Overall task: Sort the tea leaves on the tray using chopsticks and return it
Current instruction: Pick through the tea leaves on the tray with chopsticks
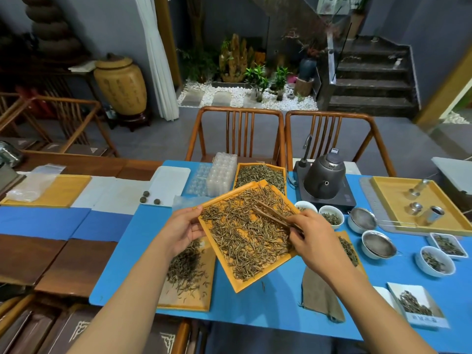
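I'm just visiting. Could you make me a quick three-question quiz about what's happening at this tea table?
1. True or false: the left hand holds the orange tray tilted above the table.
2. What does the right hand hold? A) a spoon B) wooden chopsticks C) a strainer
3. Fill in: the tray is covered with loose ____.

Key: 1 true; 2 B; 3 tea leaves.

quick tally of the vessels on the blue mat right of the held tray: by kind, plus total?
Round white bowls holding tea leaves: 3
White bowls with a mesh strainer on top: 2
Square white dishes of leaves: 2
Kettle on its base: 1
Total: 8

Metal cups on the far-right tray are not counted.
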